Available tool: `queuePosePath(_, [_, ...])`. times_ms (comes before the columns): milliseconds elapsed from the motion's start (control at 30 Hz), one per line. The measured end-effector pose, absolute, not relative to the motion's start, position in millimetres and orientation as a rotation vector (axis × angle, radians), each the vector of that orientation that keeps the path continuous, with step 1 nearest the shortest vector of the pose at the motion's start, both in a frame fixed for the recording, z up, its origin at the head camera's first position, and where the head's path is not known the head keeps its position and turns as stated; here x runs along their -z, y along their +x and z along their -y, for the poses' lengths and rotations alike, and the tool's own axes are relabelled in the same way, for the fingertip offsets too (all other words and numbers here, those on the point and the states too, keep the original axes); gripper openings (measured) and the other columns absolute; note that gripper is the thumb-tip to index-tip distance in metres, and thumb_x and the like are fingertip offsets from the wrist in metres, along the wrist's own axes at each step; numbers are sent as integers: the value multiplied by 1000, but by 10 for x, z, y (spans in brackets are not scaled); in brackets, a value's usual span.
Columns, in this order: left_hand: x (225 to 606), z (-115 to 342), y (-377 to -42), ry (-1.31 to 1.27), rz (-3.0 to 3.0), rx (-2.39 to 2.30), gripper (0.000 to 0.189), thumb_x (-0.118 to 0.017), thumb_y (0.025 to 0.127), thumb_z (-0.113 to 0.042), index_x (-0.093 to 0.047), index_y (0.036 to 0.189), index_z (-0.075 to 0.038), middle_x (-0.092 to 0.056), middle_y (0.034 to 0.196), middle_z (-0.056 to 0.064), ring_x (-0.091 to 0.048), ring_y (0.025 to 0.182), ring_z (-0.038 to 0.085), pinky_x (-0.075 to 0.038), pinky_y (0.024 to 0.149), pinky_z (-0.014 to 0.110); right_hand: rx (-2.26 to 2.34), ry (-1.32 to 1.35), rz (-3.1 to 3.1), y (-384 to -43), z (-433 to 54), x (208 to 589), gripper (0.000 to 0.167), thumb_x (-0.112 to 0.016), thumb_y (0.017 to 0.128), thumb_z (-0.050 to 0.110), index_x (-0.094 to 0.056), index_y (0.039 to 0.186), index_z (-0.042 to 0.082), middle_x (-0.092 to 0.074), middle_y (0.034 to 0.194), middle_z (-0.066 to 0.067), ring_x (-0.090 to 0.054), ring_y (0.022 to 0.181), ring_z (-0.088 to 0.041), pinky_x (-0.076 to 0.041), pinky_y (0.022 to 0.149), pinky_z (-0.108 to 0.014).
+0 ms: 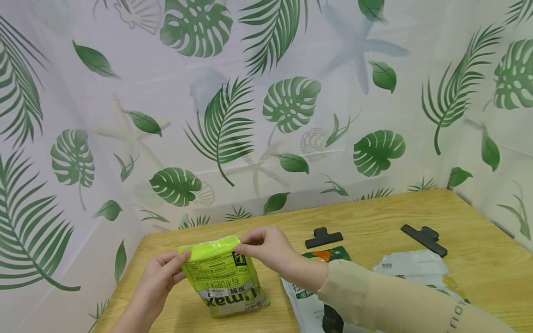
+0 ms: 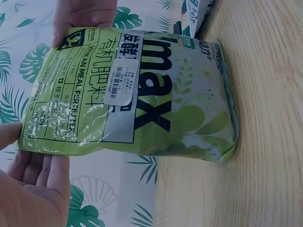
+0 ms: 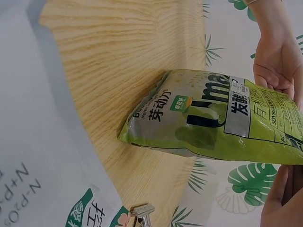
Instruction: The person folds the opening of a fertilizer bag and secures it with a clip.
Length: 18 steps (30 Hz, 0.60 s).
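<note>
A green and silver bag of soybean meal fertilizer (image 1: 226, 282) stands on the wooden table, its bottom resting on the wood. My left hand (image 1: 160, 277) pinches the left corner of the bag's top edge, thumb on the printed face and fingers behind. At the opposite corner my right hand (image 1: 270, 249) pinches the same edge between thumb and fingers. Between the two hands the top edge is stretched fairly flat. A white label sticker (image 2: 121, 81) sits on the printed side in the left wrist view. The bag's back is hidden.
Right of the fertilizer bag lies a white bag with a green top (image 1: 300, 300), partly under my right forearm. Another pale bag (image 1: 412, 263) lies farther right. Two black clips (image 1: 324, 237) rest behind these bags. A leaf-patterned curtain (image 1: 291, 138) borders the table's back.
</note>
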<state>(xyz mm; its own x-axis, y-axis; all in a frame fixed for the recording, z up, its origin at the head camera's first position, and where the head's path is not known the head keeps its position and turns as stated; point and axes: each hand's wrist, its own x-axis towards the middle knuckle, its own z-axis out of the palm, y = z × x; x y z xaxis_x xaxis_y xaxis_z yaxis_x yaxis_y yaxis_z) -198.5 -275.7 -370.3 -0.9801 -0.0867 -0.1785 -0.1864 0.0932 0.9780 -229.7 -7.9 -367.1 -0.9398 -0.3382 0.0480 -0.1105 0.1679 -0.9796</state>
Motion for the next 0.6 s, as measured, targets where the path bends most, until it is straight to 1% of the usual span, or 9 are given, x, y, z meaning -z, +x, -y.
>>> queuePosePath(133, [3684, 2735, -1992, -312, -2260, -2053, 35, -62, 108, -17, -76, 76, -16, -76, 88, -11, -75, 81, 3, -61, 85, 22, 1905, -420, -2230, -2296, 91, 3664, 13, -81, 95, 16, -80, 101, 4, -77, 105, -6, -66, 94, -12, -56, 84, -29])
queuePosePath(267, [3669, 2718, -1996, -337, -2258, -2057, 33, -64, 107, -16, -76, 76, -16, -75, 85, -11, -74, 79, 3, -62, 82, 22, 1933, -421, -2209, -2300, 93, 3663, 14, -80, 95, 14, -77, 104, 3, -76, 102, -5, -67, 91, -10, -57, 86, -30])
queuePosePath(367, [3661, 2715, -1998, -372, -2281, -2041, 28, -67, 106, -15, -76, 79, -16, -75, 81, -11, -73, 75, 3, -60, 82, 22, 1941, -454, -2199, -2308, 85, 3664, 19, -79, 96, 12, -77, 113, 3, -76, 102, -7, -67, 90, -10, -57, 86, -29])
queuePosePath(400, [3658, 2715, -1996, -388, -2300, -2031, 25, -68, 105, -15, -76, 81, -16, -73, 81, -12, -71, 77, 2, -60, 81, 21, 1937, -473, -2204, -2309, 80, 3663, 21, -78, 97, 11, -77, 116, 3, -76, 103, -8, -67, 90, -9, -57, 85, -28])
queuePosePath(467, [3651, 2713, -1996, -414, -2340, -2018, 18, -71, 103, -15, -76, 86, -15, -71, 82, -14, -67, 82, 0, -58, 80, 20, 1925, -510, -2222, -2315, 71, 3663, 26, -78, 97, 10, -76, 122, 3, -76, 104, -10, -67, 91, -9, -56, 83, -26])
queuePosePath(533, [3647, 2708, -2002, -425, -2381, -2017, 8, -72, 102, -14, -76, 97, -9, -69, 85, -14, -64, 85, 0, -57, 79, 20, 1901, -554, -2253, -2321, 62, 3664, 28, -77, 97, 10, -76, 124, 3, -76, 105, -11, -67, 91, -8, -56, 81, -25])
queuePosePath(567, [3645, 2705, -2004, -421, -2398, -2020, 9, -72, 102, -14, -75, 103, -5, -68, 88, -13, -63, 86, -1, -57, 78, 19, 1888, -574, -2269, -2325, 59, 3666, 28, -77, 98, 10, -76, 124, 3, -76, 106, -11, -66, 91, -8, -56, 80, -25])
queuePosePath(600, [3643, 2702, -2003, -419, -2411, -2023, 15, -71, 102, -13, -72, 110, -1, -66, 90, -12, -62, 87, -1, -57, 78, 19, 1877, -594, -2281, -2328, 58, 3668, 28, -76, 98, 10, -76, 125, 4, -76, 106, -11, -66, 91, -8, -55, 79, -25])
